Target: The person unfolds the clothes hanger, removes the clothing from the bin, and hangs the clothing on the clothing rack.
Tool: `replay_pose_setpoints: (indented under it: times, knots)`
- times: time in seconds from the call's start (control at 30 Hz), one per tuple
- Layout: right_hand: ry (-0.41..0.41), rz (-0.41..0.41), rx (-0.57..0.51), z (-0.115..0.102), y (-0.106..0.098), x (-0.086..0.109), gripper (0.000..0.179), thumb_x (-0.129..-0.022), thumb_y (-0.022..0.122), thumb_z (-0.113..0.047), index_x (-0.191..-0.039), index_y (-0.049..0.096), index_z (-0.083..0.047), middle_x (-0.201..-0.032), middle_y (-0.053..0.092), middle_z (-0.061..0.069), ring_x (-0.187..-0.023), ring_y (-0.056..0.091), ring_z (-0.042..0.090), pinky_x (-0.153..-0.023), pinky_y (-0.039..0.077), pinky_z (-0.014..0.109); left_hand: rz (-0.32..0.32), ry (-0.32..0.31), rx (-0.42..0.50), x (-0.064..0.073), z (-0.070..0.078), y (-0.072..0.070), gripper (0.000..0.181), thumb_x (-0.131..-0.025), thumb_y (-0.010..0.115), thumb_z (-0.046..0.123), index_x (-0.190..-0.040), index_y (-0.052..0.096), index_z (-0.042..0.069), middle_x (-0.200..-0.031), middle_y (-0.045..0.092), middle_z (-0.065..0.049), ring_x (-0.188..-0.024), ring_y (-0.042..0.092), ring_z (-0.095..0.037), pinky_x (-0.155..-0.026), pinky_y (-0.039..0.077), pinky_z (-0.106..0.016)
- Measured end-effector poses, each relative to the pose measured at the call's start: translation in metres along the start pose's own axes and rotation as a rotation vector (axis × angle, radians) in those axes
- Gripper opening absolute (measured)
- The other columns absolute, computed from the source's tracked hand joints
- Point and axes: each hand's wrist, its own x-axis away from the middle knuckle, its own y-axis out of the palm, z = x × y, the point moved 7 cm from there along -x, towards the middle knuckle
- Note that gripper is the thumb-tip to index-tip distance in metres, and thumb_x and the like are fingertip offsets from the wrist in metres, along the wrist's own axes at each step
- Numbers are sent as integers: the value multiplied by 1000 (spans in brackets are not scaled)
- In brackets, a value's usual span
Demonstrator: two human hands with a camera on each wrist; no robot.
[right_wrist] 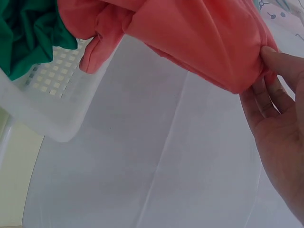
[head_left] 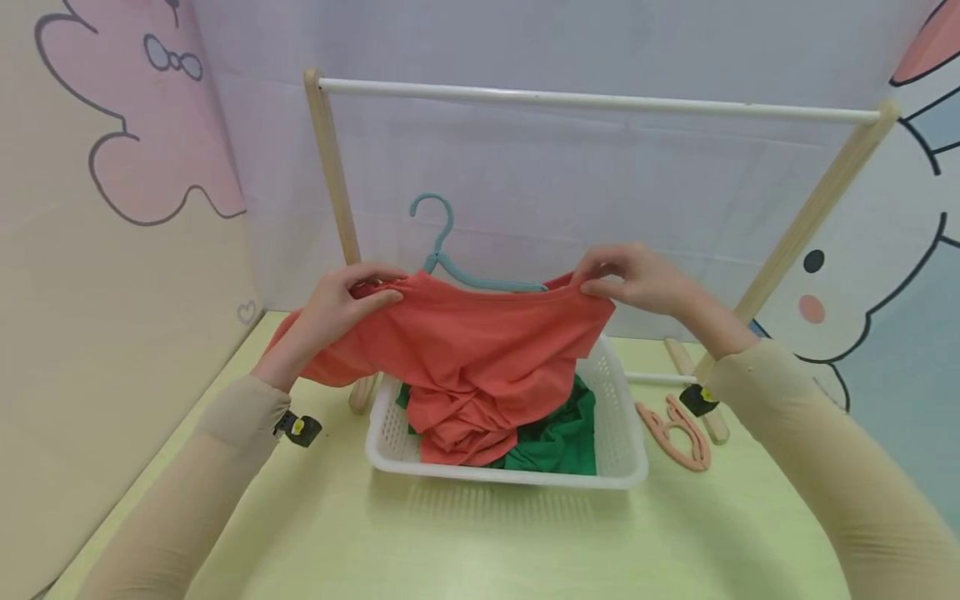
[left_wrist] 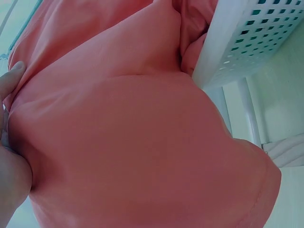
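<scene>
Both hands hold up a coral-red shirt [head_left: 495,333] by its neckline, in the head view. My left hand [head_left: 348,302] pinches the cloth at the left side of the collar, and a sleeve droops past that wrist. The right hand [head_left: 633,279] pinches the fabric at the right shoulder. A blue hanger [head_left: 442,242] has its hook standing above the collar; one arm shows along the neckline, while its left arm is mostly hidden by the shirt. The shirt's lower part lies bunched in a white basket [head_left: 506,477], over green cloth [head_left: 558,442].
A rack with a white rail [head_left: 600,102] and wooden posts [head_left: 333,167] stands behind the basket. On the table [head_left: 480,558], an orange folding hanger [head_left: 686,437] lies right of the basket, near the rack's wooden foot [head_left: 716,421]. Printed walls flank both sides.
</scene>
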Motion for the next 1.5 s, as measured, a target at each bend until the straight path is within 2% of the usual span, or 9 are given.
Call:
replay_pose_setpoints:
  times: [0.37, 0.57, 0.67, 0.83, 0.97, 1.13, 1.23, 1.3, 1.5]
  knots:
    - [-105, -13, -37, -26, 10, -19, 9, -95, 65, -9, -98, 71, -15, -107, 74, 3, -101, 66, 4, -88, 53, 18, -10, 77, 49, -16, 18, 8, 26, -90, 72, 20, -117, 72, 20, -112, 74, -2, -95, 65, 2, -82, 54, -13]
    - [-161, -4, -88, -39, 14, -28, 9, -94, 65, -5, -97, 70, -12, -103, 68, 4, -99, 63, 9, -87, 55, 22, -30, 117, 94, -24, 29, 15, 26, -91, 72, 18, -117, 72, 19, -110, 74, -3, -95, 66, 0, -83, 55, -16]
    - [-121, 19, -73, -38, 15, -30, 12, -93, 67, -5, -104, 70, -10, -108, 66, 5, -99, 61, 14, -87, 56, 24, -31, 126, 94, -26, 33, 16, 26, -91, 71, 17, -117, 71, 18, -109, 74, -3, -94, 66, -1, -83, 55, -16]
    - [37, 86, -22, -28, 14, -27, 45, -91, 72, -14, -133, 58, -16, -124, 62, 5, -101, 64, 17, -88, 55, 22, -19, 132, 68, -28, 36, 15, 27, -91, 71, 16, -118, 71, 16, -109, 74, -4, -92, 66, -1, -81, 55, -15]
    - [84, 136, -8, -25, 12, -21, 42, -90, 73, -17, -130, 60, -17, -119, 65, 4, -98, 65, 17, -83, 54, 19, -6, 134, 49, -29, 38, 11, 27, -91, 70, 16, -118, 71, 17, -110, 74, -4, -91, 66, -1, -80, 55, -15]
    - [81, 175, 103, -26, 9, -14, 24, -91, 72, -21, -115, 70, -17, -104, 70, -1, -89, 64, 12, -77, 53, 23, 20, 129, 51, -31, 39, 5, 26, -91, 71, 14, -117, 71, 17, -108, 74, -4, -89, 66, 1, -79, 54, -15]
    - [82, 188, 193, -28, 9, -11, 22, -94, 69, -23, -115, 69, -16, -102, 71, 0, -88, 63, 13, -80, 53, 30, 30, 151, 35, -34, 44, 4, 26, -91, 71, 14, -117, 72, 16, -109, 74, -5, -92, 65, 2, -81, 53, -14]
    - [80, 216, 255, -30, 7, -8, 22, -96, 66, -23, -117, 67, -15, -101, 71, 2, -87, 63, 16, -80, 52, 35, 43, 168, 7, -36, 47, 5, 24, -91, 71, 16, -116, 72, 17, -106, 74, -4, -85, 61, 2, -76, 51, -13]
    - [19, 433, 363, -36, -12, 6, 24, -98, 63, -19, -120, 66, -10, -102, 73, 9, -85, 64, 23, -78, 50, 38, 154, 227, -77, -43, 59, -6, 17, -91, 72, 19, -107, 77, 18, -99, 76, -3, -79, 58, 0, -70, 46, -15]
